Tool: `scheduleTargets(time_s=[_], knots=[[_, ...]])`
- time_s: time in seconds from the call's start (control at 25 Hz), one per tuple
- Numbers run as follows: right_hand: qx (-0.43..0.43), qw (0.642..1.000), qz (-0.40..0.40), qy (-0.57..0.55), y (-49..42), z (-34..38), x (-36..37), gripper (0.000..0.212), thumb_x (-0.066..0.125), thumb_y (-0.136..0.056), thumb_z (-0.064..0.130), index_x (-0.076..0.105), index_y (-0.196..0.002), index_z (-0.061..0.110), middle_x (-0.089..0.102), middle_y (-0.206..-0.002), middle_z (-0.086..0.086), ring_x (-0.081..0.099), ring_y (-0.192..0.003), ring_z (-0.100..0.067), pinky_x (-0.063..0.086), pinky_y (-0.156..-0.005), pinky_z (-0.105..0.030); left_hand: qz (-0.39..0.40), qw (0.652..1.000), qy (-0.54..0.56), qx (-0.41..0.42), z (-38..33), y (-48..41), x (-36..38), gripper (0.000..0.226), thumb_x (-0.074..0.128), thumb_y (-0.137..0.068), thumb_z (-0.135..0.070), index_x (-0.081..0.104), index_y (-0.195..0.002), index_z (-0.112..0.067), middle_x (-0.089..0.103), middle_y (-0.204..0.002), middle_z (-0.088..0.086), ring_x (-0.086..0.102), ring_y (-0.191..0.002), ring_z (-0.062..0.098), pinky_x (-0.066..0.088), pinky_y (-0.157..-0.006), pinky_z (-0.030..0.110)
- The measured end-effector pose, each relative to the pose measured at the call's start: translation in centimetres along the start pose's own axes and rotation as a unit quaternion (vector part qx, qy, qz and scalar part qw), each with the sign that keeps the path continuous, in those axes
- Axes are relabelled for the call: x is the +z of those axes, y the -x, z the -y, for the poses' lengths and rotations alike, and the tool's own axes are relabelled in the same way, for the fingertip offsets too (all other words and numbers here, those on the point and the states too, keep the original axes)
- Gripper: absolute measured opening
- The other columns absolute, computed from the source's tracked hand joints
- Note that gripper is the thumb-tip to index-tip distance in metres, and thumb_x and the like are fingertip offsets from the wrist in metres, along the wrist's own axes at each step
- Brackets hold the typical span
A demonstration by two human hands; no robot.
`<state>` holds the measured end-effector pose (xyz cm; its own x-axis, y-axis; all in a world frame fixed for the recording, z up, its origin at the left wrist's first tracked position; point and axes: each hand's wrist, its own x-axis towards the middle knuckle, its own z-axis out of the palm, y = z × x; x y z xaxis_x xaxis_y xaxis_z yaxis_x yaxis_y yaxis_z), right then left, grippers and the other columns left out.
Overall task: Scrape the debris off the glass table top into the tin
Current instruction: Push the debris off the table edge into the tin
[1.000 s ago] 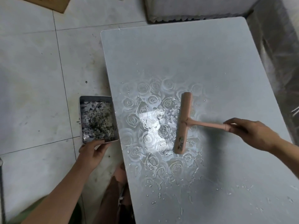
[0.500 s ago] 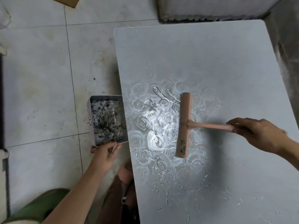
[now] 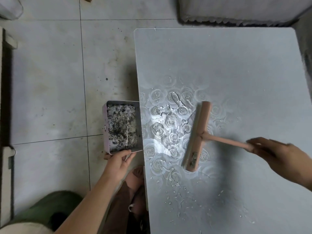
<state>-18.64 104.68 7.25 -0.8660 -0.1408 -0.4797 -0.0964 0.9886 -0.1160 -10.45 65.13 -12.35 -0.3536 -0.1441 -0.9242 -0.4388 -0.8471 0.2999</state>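
A grey glass table top (image 3: 236, 68) with a rose pattern fills the right half of the view. Wet streaks and small white bits of debris (image 3: 170, 115) lie on it near the left edge. My left hand (image 3: 118, 162) grips the near rim of a rectangular tin (image 3: 108, 132), held against the table's left edge; dark and pale scrapings fill the tin. My right hand (image 3: 280, 157) grips the handle of a pink T-shaped scraper (image 3: 197, 135). Its blade lies on the glass, to the right of the wet patch.
Grey floor tiles (image 3: 50, 81) lie to the left of the table. A pale cushioned edge (image 3: 236, 14) runs along the far side. My knee and foot (image 3: 135, 183) are under the table's near left corner. More droplets (image 3: 185, 196) dot the near glass.
The view has shifted, so table and tin sit further right in frame. The scraper head has tilted slightly. My left hand keeps the tin at the table edge.
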Motion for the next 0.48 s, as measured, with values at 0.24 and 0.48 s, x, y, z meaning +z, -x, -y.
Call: scheduleTargets(time_s=[0.24, 0.48], knots=[[0.072, 0.997, -0.001, -0.029, 2.5, 4.8, 4.4, 0.017, 0.06, -0.09, 0.029, 0.067, -0.105, 0.024, 0.064, -0.071, -0.004, 0.063, -0.067, -0.038, 0.046, -0.059, -0.04, 0.008, 0.999, 0.017, -0.032, -0.4, 1.5, 1.1, 0.033, 0.04, -0.086, 0.02, 0.057, -0.082, -0.008, 0.069, -0.079, 0.004, 0.062, -0.085, 0.016, 0.055, -0.087, 0.043], [-0.025, 0.998, -0.051, -0.025, -0.8, 5.9, 3.4, 0.021, 0.067, -0.086, 0.019, 0.066, -0.106, 0.025, 0.064, -0.068, -0.001, 0.063, -0.059, -0.033, 0.045, -0.055, -0.034, 0.013, 0.999, 0.018, -0.035, -0.7, 1.3, 1.2, 0.034, 0.04, -0.085, 0.021, 0.056, -0.096, -0.008, 0.067, -0.09, 0.007, 0.064, -0.089, 0.018, 0.051, -0.094, 0.043]])
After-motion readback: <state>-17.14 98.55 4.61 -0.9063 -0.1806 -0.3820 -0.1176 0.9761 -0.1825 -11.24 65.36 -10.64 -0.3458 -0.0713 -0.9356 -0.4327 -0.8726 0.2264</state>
